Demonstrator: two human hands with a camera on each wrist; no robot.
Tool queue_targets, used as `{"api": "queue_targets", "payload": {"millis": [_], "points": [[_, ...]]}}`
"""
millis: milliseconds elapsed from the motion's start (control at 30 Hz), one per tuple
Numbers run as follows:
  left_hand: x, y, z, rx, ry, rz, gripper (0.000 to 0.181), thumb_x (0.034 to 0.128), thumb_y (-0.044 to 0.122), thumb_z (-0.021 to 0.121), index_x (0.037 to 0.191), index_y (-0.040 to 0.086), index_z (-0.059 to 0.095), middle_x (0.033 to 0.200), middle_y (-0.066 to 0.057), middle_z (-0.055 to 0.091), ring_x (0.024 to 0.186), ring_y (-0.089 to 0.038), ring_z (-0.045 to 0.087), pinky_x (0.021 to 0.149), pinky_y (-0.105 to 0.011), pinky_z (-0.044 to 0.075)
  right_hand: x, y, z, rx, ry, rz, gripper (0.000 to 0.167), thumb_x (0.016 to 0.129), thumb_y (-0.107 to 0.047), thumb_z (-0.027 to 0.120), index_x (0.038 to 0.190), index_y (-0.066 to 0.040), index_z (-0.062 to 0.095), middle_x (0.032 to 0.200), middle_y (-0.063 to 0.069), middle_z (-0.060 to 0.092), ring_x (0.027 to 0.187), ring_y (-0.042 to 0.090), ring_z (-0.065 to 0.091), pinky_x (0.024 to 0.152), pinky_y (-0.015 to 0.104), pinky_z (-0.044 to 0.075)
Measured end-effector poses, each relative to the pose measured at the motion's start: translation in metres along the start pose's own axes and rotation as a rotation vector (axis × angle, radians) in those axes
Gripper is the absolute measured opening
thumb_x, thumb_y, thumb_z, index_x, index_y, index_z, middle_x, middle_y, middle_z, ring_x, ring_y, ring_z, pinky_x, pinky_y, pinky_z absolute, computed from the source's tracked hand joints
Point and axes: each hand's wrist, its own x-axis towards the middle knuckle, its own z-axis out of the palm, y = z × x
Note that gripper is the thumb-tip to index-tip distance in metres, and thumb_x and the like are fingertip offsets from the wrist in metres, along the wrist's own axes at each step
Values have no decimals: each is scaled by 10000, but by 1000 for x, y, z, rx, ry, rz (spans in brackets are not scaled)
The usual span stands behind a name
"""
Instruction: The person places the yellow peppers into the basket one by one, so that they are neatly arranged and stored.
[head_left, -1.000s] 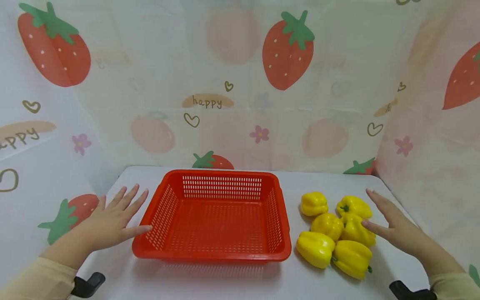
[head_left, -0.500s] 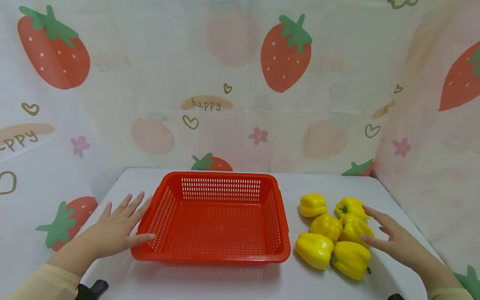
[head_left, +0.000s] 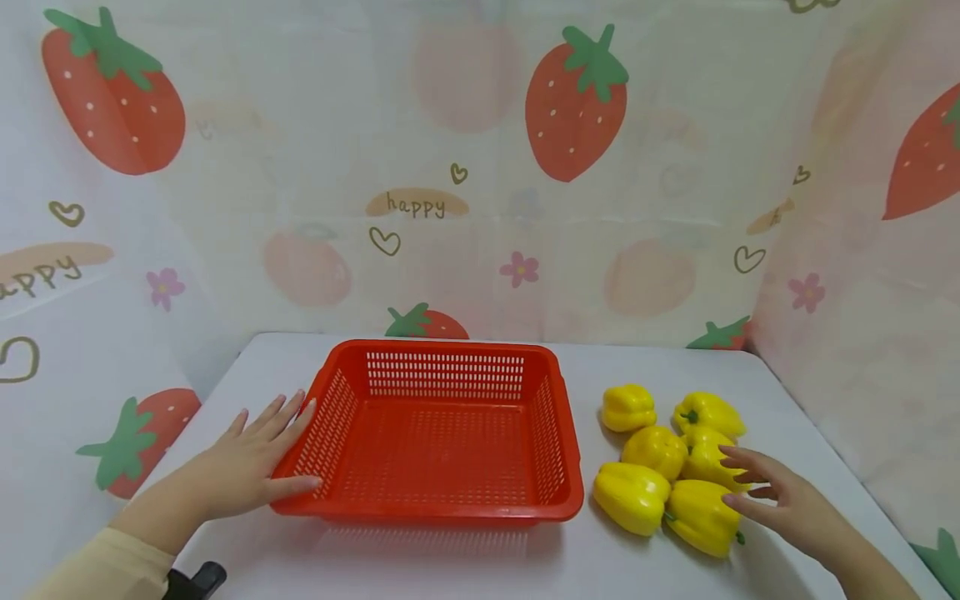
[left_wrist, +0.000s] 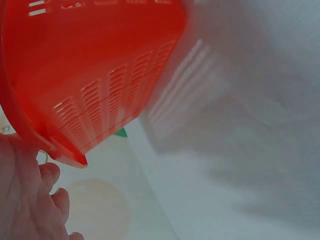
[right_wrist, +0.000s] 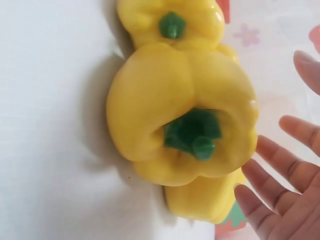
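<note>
While my left hand (head_left: 243, 475) lies spread at the left side of the red basket (head_left: 442, 450), its thumb reaches over the rim by the near left corner and the fingers lie along the left rim. Basket sits upright left of centre on the white table (head_left: 375, 562), perforated walls all round. My right hand (head_left: 795, 504) is over on the right, fingers parted and loosely bent, thumb apart from them. It's at the right edge of six yellow bell peppers (head_left: 655, 452), closest to the near right pepper (head_left: 703, 518); can't tell if the fingertips touch. Peppers are bunched right of the basket, two far, two middle, two near, green stems visible on some. Right wrist view: fingers just beside a big pepper with its stem end to the camera. Cream sleeve (head_left: 105, 567) on my left arm, black piece (head_left: 193, 582) at that wrist. Strawberry-print backdrop (head_left: 315, 108) on the far side.
</note>
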Motion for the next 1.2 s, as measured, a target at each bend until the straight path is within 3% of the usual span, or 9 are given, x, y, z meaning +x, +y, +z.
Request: {"api": "queue_targets", "payload": {"millis": [133,400,600,833,1100,1200], "points": [[0,2,2,-2,-6,3,1013,737,724,493,1457,73,203,1512,-137,151,1362,-385,91,1034,-642,51,1,3,4,6,-12,14,611,870,-366,601,1354,-63,383,1231,173,526,1040,271,526,744,201,467],[-2,4,5,8,-6,4,1055,728,750,464,1454,39,181,1501,-158,182,1358,-380,127,1035,-638,72,2,8,11,72,-67,60,638,866,-358,607,1348,-9,377,1275,210,491,1032,258,518,820,384,488],[-3,6,5,17,-15,-3,1078,724,749,472,1453,21,155,1494,-166,202,1355,-370,158,1046,-623,99,2,12,14,95,-99,93,651,845,-363,633,1347,-21,400,1309,207,452,1017,223,507,783,300,480],[-2,5,5,8,-31,-7,1102,714,761,465,1450,4,147,1492,-179,193,1351,-375,163,1044,-622,116,3,18,17,78,-106,58,674,818,-362,665,1358,-58,400,1310,175,456,1001,171,488,733,216,471],[-1,8,1,-20,-65,-26,1112,709,730,519,1449,-5,134,1498,-178,173,1349,-381,157,1043,-625,112,2,24,21,116,-130,39,682,817,-336,671,1374,-74,378,1356,206,403,950,20,475,727,214,476],[-2,8,0,-24,-74,-26,1108,711,727,520,1449,-5,134,1500,-179,166,1351,-381,152,1045,-624,110,3,27,23,140,-148,33,700,810,-311,682,1380,-65,359,1363,227,383,955,27,482,737,227,480]]}}
